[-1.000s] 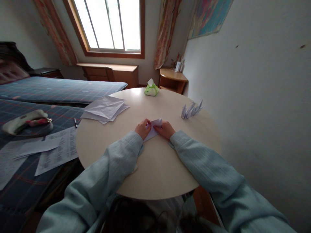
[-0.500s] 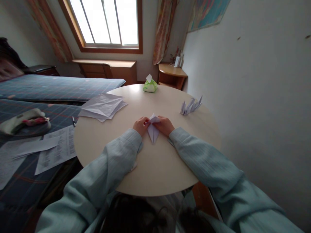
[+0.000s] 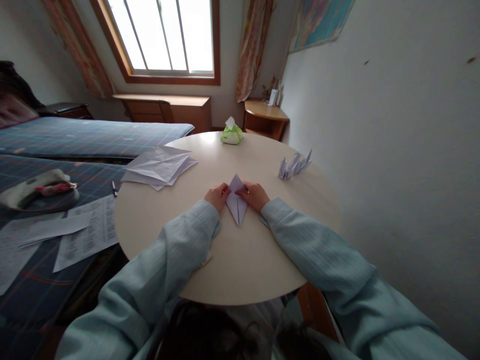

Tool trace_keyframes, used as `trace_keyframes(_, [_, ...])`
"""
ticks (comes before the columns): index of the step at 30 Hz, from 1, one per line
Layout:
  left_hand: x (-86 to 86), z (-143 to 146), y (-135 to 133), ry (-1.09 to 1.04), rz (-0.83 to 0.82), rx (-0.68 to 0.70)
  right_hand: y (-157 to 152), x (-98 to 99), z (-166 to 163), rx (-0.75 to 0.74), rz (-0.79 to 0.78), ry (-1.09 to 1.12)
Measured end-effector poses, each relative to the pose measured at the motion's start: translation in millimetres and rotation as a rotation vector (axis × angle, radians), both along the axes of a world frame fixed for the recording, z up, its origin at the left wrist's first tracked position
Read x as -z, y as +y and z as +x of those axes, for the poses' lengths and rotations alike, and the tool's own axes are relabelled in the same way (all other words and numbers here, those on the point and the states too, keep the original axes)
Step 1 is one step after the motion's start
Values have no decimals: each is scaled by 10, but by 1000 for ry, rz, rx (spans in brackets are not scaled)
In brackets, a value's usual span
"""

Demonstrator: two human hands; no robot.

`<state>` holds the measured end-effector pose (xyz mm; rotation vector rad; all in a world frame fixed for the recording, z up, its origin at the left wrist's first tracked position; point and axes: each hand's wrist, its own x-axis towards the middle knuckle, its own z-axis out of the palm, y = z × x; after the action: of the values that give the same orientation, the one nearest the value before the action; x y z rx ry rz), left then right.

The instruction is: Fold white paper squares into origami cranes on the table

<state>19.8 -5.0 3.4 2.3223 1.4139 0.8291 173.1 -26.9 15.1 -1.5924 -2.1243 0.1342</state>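
Note:
A folded white paper shape point(image 3: 237, 202), pointed at both ends like a kite, lies on the round beige table point(image 3: 180, 220) between my hands. My left hand point(image 3: 216, 195) pinches its left corner with curled fingers. My right hand point(image 3: 255, 195) pinches its right corner the same way. Both of my arms wear pale blue sleeves.
A stack of creased white sheets point(image 3: 159, 166) lies at the table's left rim. Several folded paper cranes point(image 3: 294, 165) stand at the right, near the wall. A green tissue pack point(image 3: 231, 133) sits at the far edge. Printed pages point(image 3: 75, 235) and a pen point(image 3: 113, 187) lie on the bed to the left.
The paper was turned and flattened: a second ago it lay slanted under my fingers, now it lies as a kite shape with its long point toward me. My hands stayed at its sides.

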Motion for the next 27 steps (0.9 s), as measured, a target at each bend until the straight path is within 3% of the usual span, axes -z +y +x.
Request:
trace_keyframes(6, [-2, 7, 7, -30, -46, 56, 14, 6, 7, -24, -27, 55])
trace_keyframes(14, [-21, -7, 5, 47, -59, -66, 27, 36, 19, -16, 6, -1])
trace_keyframes(27, [26, 4, 16, 18, -26, 63, 40, 19, 23, 36, -58, -52])
